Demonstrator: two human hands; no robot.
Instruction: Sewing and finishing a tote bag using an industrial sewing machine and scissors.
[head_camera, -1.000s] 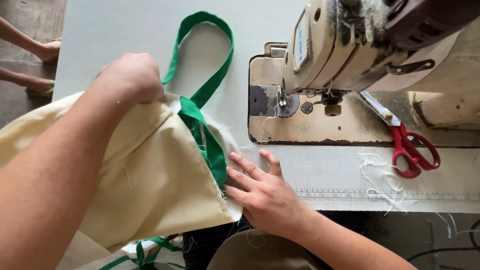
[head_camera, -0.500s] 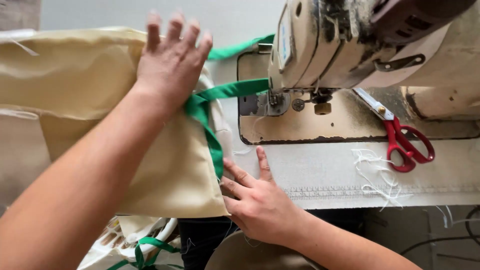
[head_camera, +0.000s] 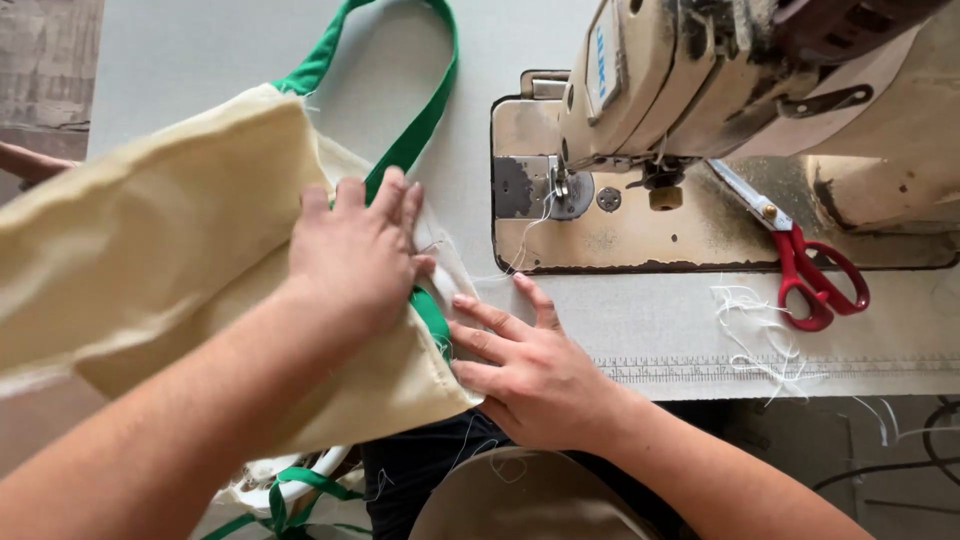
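Pressing my left hand (head_camera: 355, 255) palm-down on a cream canvas tote bag (head_camera: 190, 250), fingers spread a little and lying flat over the cloth near its open edge, gripping nothing. My right hand (head_camera: 530, 375) lies flat too, fingers stretched out toward the left, fingertips touching the bag's lower right corner and the green strap (head_camera: 432, 312) that shows in the gap between both hands; palm rests on the grey sewing table (head_camera: 200, 50). Bag sits on the left half of the table, partly hanging off the near edge toward my lap, its green handle loop (head_camera: 425, 100) lying out on the tabletop beyond my left hand. Industrial sewing machine (head_camera: 700, 80), cream and grimy, stands right of the bag, needle area (head_camera: 560, 185) just beyond my right fingertips, apart from the cloth. Red-handled scissors (head_camera: 800, 260) lie on the machine bed under the arm, well away from both hands. Loose white thread scraps (head_camera: 750, 330) sit on the table edge near the scissors. More cream cloth with green strapping (head_camera: 290, 495) hangs below the table at bottom left. Another person's arm (head_camera: 30, 162) peeks in at the far left edge.
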